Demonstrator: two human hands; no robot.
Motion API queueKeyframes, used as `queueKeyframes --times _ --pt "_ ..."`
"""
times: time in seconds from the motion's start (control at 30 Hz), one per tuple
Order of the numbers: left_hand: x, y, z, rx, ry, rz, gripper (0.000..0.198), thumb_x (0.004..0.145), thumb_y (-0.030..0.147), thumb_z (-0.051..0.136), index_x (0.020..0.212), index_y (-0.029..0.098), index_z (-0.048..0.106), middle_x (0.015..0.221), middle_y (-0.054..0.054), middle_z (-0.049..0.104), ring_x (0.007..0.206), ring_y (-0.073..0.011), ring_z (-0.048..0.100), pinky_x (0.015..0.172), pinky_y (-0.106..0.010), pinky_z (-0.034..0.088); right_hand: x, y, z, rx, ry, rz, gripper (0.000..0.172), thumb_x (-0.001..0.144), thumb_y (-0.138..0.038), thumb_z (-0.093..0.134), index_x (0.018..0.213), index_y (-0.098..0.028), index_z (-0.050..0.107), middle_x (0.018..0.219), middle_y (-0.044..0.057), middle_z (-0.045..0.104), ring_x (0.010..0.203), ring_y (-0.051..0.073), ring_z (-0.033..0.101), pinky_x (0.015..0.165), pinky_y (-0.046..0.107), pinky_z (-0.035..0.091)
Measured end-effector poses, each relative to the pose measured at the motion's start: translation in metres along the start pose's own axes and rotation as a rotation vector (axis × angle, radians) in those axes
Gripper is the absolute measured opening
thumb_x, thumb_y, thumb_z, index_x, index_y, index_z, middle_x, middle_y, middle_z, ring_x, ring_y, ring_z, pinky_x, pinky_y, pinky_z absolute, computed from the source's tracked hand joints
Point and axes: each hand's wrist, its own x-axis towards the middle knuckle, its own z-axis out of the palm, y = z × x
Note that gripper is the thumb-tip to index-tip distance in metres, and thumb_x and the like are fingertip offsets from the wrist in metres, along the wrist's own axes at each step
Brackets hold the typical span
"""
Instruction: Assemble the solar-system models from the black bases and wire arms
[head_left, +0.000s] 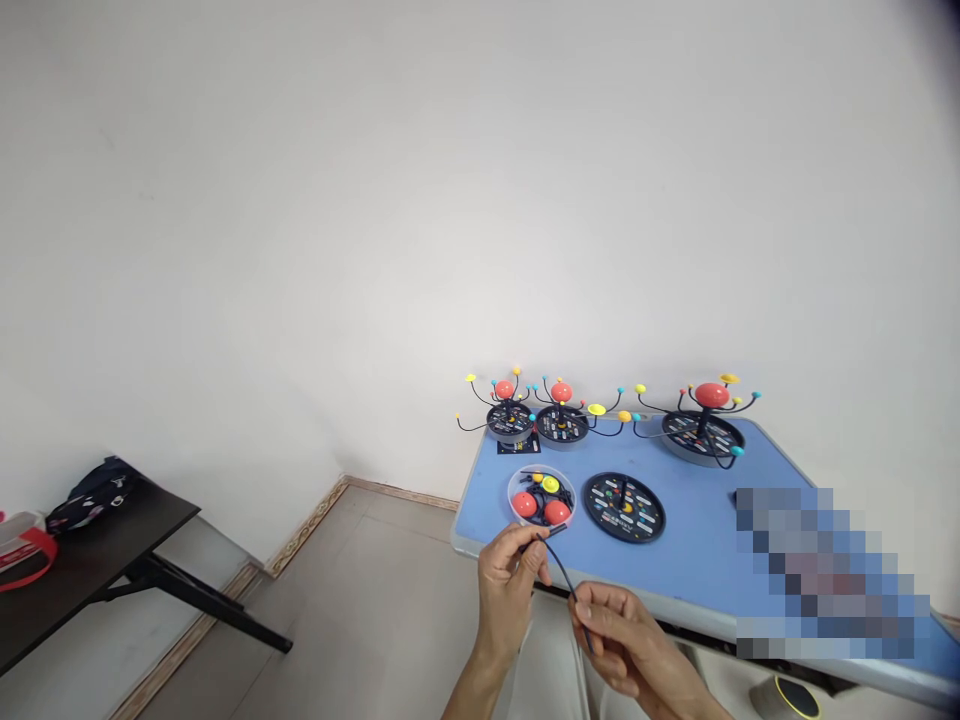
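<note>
My left hand [510,590] and my right hand [615,640] both pinch a thin, curved black wire arm [564,572] above the front edge of a blue table [480,500]. My left hand is closest to a round transparent container [541,495] holding red balls, a yellow disc and black parts. A black disc base [624,507] with printed labels lies to its right. Several assembled solar system models stand along the back, including one [510,420] at the left and a larger one [703,430] at the right.
A black table [97,550] with a dark bag [94,497] and a red-and-white package stands at the far left. Tiled floor lies between the tables. A pixelated patch hides the blue table's right front area. White walls rise behind.
</note>
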Motion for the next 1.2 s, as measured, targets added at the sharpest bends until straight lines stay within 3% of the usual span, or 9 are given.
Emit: queueKeyframes --times 0.3,0.57,0.67,0.83,1.03,1.2 --pt "-0.017 0.002 -0.006 -0.121 -0.009 -0.127 0.034 0.082 0.045 0.07 0.1 0.016 0.071 0.064 -0.001 0.069 0.059 -0.0177 0.067 0.067 -0.03 0.053 -0.011 -0.022 -0.004 -0.034 0.145 -0.238 0.035 0.07 -0.047 0.082 0.072 -0.016 0.066 0.058 -0.001 0.058 0.041 0.004 0.037 0.038 0.019 0.028" --pt "-0.038 -0.01 -0.007 -0.14 -0.067 -0.088 0.025 0.086 0.041 0.068 0.092 0.017 0.069 0.062 -0.002 0.072 0.05 -0.0158 0.068 0.056 -0.024 0.051 -0.012 -0.017 -0.002 -0.107 0.223 -0.368 0.03 0.072 -0.046 0.08 0.073 -0.018 0.071 0.076 0.002 0.064 0.05 0.009 0.049 0.047 0.025 0.039" --pt "-0.044 -0.017 -0.008 -0.132 -0.074 -0.056 0.022 0.087 0.038 0.068 0.094 0.017 0.07 0.063 -0.002 0.072 0.047 -0.0151 0.067 0.053 -0.023 0.05 -0.012 -0.013 -0.002 -0.171 0.265 -0.4 0.03 0.072 -0.048 0.08 0.074 -0.019 0.072 0.072 0.002 0.064 0.051 0.012 0.051 0.05 0.028 0.042" --pt "-0.048 -0.022 -0.006 -0.154 -0.084 -0.022 0.018 0.088 0.036 0.067 0.095 0.019 0.071 0.063 -0.002 0.073 0.048 -0.016 0.069 0.052 -0.022 0.052 -0.013 -0.009 0.002 -0.204 0.335 -0.393 0.033 0.07 -0.049 0.08 0.079 -0.019 0.072 0.059 0.0 0.06 0.049 0.014 0.051 0.045 0.028 0.041" --pt "-0.051 -0.022 -0.002 -0.17 -0.111 -0.031 0.019 0.088 0.036 0.068 0.094 0.019 0.072 0.059 -0.001 0.072 0.047 -0.0171 0.069 0.05 -0.023 0.053 -0.017 -0.01 0.009 -0.151 0.318 -0.389 0.036 0.071 -0.052 0.079 0.08 -0.019 0.069 0.059 0.001 0.061 0.05 0.015 0.052 0.041 0.026 0.04" --pt "-0.053 -0.02 0.0 -0.191 -0.138 -0.039 0.016 0.088 0.033 0.067 0.094 0.019 0.071 0.06 -0.002 0.073 0.048 -0.0175 0.069 0.051 -0.023 0.053 -0.018 -0.007 0.01 -0.184 0.351 -0.416 0.038 0.073 -0.053 0.077 0.08 -0.017 0.068 0.056 -0.002 0.054 0.044 0.011 0.045 0.04 0.025 0.036"
